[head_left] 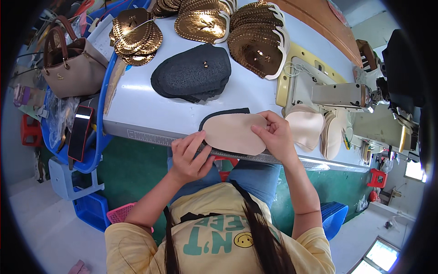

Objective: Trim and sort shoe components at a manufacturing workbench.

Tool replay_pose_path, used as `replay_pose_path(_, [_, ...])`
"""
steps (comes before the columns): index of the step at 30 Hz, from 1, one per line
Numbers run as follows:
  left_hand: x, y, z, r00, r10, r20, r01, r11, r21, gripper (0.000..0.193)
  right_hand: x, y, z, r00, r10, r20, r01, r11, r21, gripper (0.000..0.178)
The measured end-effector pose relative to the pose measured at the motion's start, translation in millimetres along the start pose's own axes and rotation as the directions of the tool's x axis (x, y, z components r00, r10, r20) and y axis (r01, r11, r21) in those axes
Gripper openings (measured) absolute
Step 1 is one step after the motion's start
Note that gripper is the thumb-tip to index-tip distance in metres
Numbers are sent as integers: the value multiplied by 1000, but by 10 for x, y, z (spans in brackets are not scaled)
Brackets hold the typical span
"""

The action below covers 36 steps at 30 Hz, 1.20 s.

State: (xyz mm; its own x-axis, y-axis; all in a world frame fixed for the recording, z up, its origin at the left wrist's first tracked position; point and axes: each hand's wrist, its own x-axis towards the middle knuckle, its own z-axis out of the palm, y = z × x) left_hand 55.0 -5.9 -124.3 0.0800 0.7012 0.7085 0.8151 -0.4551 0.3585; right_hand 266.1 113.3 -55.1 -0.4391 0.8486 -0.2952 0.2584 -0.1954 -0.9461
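Pinching the right end of a beige oval panel between thumb and fingers, your right hand holds it over a black panel whose rim shows beyond it; whether that grip also takes in the black layer, I cannot tell. Your left hand has its fingers slightly apart, fingertips touching the layered pieces' left end. Both panels sit left of the sewing machine, at the table's near edge. Farther left of the machine lies a pile of dark textured foam panels; metallic gold panels fan out beyond and left of it, and stacked beige panels lie on your side of it.
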Motion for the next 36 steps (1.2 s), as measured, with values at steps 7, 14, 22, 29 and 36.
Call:
replay_pose_path(7, [-38, -3, 41, 1000, -18, 19, 17, 999, 38, 47, -31, -8, 103, 995, -49, -89, 36, 989, -146, 21])
replay_pose_path(14, [139, 110, -24, 973, -19, 232, -52, 954, 295, 57, -8, 53, 125, 977, -135, -165, 78, 946, -314, 20])
replay_pose_path(22, [65, 81, -27, 965, -3, 262, -96, 927, 363, 61, 14, 46, 124, 962, -179, -204, 104, 937, -334, 16])
replay_pose_path(29, [115, 111, -37, 970, 2, 244, -91, 931, 353, 58, 51, 53, 146, 915, -339, -220, 213, 867, -450, 17])
replay_pose_path(36, [521, 118, -38, 804, 174, 568, -152, 985, -87, 80, 81, 30, 130, 922, -335, -193, 219, 864, -454, 17])
